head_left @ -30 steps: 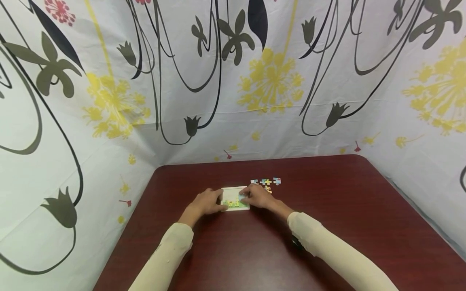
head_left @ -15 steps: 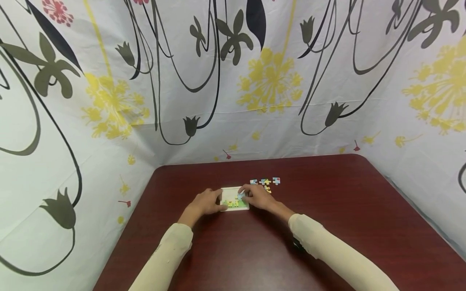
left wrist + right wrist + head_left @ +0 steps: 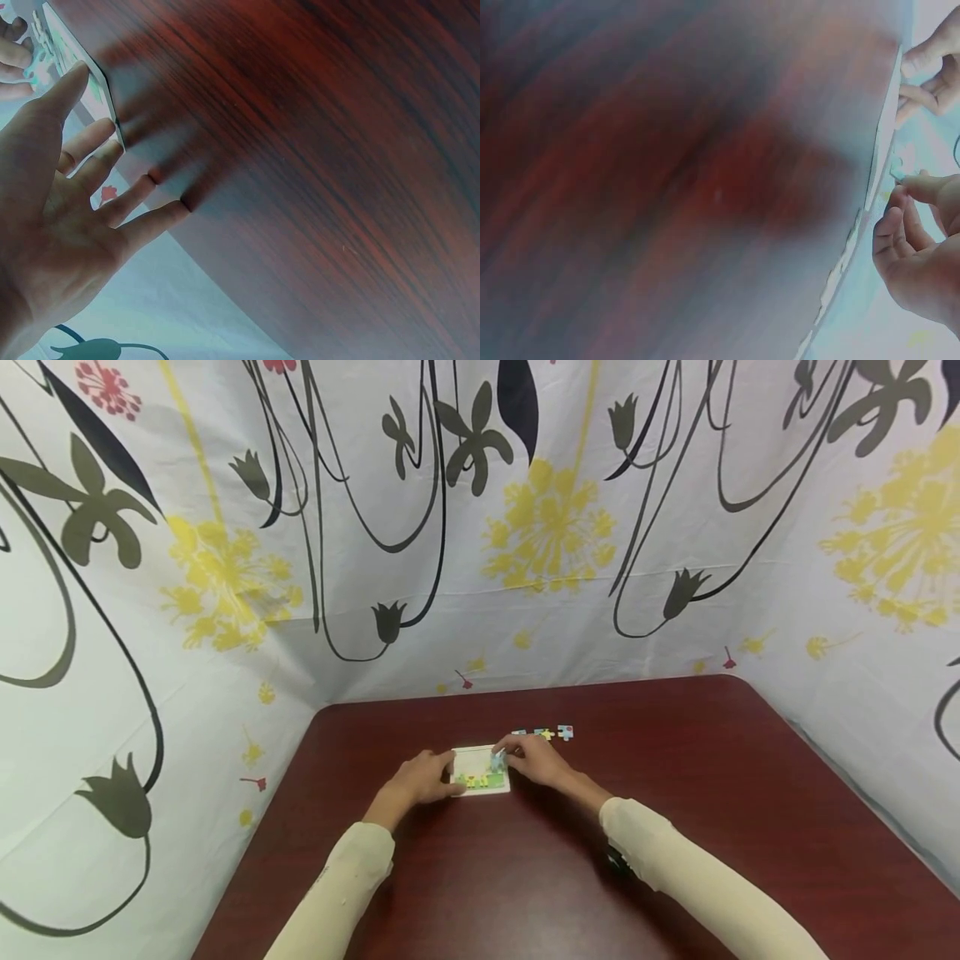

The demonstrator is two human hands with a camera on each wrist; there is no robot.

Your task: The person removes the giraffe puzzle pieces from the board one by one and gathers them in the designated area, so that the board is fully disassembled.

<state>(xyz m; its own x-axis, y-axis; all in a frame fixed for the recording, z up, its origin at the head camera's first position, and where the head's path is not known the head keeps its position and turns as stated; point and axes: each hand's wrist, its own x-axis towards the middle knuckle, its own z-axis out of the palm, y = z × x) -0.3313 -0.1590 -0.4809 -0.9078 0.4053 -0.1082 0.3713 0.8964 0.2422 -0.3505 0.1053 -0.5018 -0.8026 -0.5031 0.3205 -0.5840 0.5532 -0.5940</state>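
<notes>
A small white puzzle tray (image 3: pixel 469 762) lies on the table, with joined green and yellow jigsaw pieces (image 3: pixel 480 782) along its near side. My left hand (image 3: pixel 422 779) is at the tray's left side. In the left wrist view its thumb (image 3: pixel 66 91) reaches over the tray, and its straight, spread fingers touch the tray's edge and the tabletop. My right hand (image 3: pixel 542 760) is over the tray's right side, pinching a light-blue puzzle piece (image 3: pixel 897 168) between thumb and fingertips. That piece stands tilted above the green row. The fingers partly cover it.
Several loose puzzle pieces (image 3: pixel 565 732) lie behind the right hand, some partly covered by it. The dark red table (image 3: pixel 480 877) ends at the back against a flower-printed cloth (image 3: pixel 495 652), which also hangs at both sides.
The right hand has lifted and tilted the light-blue piece at the tray's right side, so more green shows beneath it. The left hand stays at the tray. The head view has shifted slightly.
</notes>
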